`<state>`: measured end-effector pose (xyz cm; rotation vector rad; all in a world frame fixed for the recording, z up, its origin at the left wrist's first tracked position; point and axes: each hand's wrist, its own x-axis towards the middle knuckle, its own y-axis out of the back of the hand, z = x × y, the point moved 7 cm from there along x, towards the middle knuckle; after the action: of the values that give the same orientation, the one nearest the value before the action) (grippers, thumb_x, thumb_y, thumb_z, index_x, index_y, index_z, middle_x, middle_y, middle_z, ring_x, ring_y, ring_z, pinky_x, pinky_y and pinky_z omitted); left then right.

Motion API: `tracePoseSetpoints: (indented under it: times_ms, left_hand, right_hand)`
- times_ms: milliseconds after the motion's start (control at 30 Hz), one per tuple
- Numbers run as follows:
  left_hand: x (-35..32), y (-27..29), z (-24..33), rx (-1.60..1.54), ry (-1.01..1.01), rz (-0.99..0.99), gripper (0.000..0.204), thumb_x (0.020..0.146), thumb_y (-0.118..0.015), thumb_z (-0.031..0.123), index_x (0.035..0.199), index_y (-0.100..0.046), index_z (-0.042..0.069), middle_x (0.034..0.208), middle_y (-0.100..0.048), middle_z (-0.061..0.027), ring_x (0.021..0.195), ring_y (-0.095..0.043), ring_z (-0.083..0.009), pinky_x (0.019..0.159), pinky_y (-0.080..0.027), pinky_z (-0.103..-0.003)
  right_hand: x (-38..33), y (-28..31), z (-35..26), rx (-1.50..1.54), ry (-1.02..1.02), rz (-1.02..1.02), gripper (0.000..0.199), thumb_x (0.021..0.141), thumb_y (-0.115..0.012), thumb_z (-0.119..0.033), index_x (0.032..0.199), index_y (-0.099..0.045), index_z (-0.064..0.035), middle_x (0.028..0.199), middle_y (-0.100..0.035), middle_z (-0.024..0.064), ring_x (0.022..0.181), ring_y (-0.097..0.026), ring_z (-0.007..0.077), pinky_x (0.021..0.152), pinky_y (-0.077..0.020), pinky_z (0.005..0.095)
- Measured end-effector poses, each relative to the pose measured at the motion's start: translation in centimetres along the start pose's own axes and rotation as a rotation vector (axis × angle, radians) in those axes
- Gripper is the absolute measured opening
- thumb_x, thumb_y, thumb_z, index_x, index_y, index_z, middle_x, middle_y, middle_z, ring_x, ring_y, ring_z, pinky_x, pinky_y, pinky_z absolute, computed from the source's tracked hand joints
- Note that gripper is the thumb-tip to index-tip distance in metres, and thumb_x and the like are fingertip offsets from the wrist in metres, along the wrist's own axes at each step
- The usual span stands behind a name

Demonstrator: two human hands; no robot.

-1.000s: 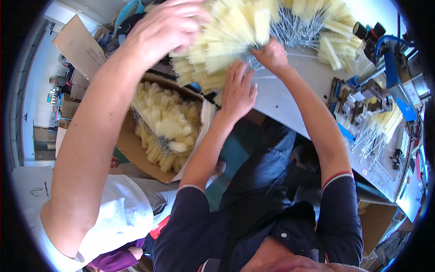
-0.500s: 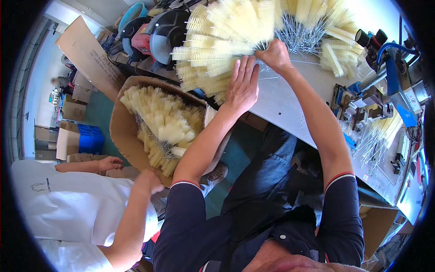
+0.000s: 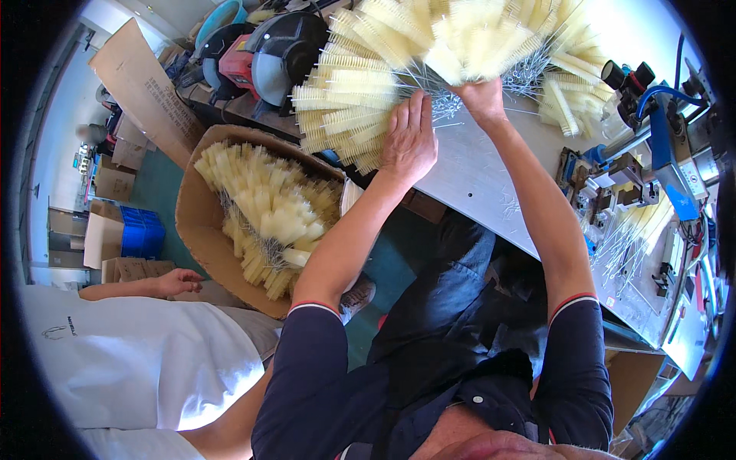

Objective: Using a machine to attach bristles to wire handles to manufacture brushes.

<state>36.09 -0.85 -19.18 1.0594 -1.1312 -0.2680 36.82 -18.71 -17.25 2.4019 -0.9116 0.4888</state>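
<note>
A fanned heap of cream bristle brushes with twisted wire stems lies at the far side of the metal table. My left hand rests against the heap's near right edge, its fingers stretched out and close together. My right hand is closed round the wire stems of a bundle of brushes, bristle ends pointing away from me. The fingertips of that hand are hidden under the bristles. More brushes with bare wire ends lie to the right of it.
A cardboard box full of brushes stands left of the table. Behind it sits a red and grey cutting machine. A blue bench fixture and loose wires occupy the table's right. A co-worker in a white shirt is at lower left.
My right hand has moved slightly right, and a bundle of brushes now shows in it. My left hand has barely moved. The co-worker's nearer hand has dropped out of sight.
</note>
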Motion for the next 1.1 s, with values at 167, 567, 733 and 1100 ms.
tracePoseSetpoints:
  times_ms: [167, 567, 733, 1100]
  left_hand:
    - [0.2, -0.8, 0.2, 0.007, -0.068, -0.026, 0.059, 0.084, -0.064, 0.019, 0.137, -0.050, -0.002, 0.144, -0.048, -0.0193, 0.133, -0.043, -0.0323, 0.113, -0.029, -0.044]
    - [-0.3, -1.6, -0.3, 0.023, -0.069, -0.177, 0.049, 0.083, -0.060, 0.019, 0.126, -0.057, -0.005, 0.136, -0.055, -0.0228, 0.132, -0.045, -0.0337, 0.114, -0.028, -0.046]
    - [-0.2, -0.5, -0.2, -0.032, -0.035, 0.030, 0.055, 0.084, -0.060, 0.019, 0.131, -0.050, -0.008, 0.136, -0.055, -0.0233, 0.130, -0.047, -0.0326, 0.112, -0.030, -0.043]
    - [0.4, -0.6, 0.0, -0.082, 0.017, -0.066, 0.068, 0.083, -0.064, 0.018, 0.143, -0.040, -0.005, 0.138, -0.053, -0.0179, 0.124, -0.049, -0.0276, 0.107, -0.033, -0.041]
  right_hand:
    - [0.0, -0.7, -1.6, -0.274, 0.218, -0.062, 0.034, 0.076, -0.074, -0.025, 0.102, -0.074, -0.0035, 0.094, -0.074, 0.0179, 0.089, -0.072, 0.0346, 0.078, -0.0578, 0.0419]
    - [-0.2, -5.5, -3.8, -0.501, -0.059, -0.153, 0.032, 0.072, -0.070, -0.023, 0.090, -0.073, 0.0030, 0.100, -0.069, 0.0283, 0.109, -0.062, 0.0420, 0.098, -0.0500, 0.0471]
    - [-0.5, -4.9, -1.7, -0.348, -0.012, -0.062, 0.021, 0.069, -0.069, -0.013, 0.083, -0.073, 0.0031, 0.092, -0.068, 0.0317, 0.097, -0.068, 0.0417, 0.087, -0.0549, 0.0469]
    - [2.4, 1.9, -3.1, 0.256, 0.050, 0.035, 0.032, 0.080, -0.081, -0.008, 0.108, -0.070, 0.0031, 0.098, -0.073, 0.0071, 0.083, -0.069, 0.0151, 0.072, -0.0555, 0.0294]
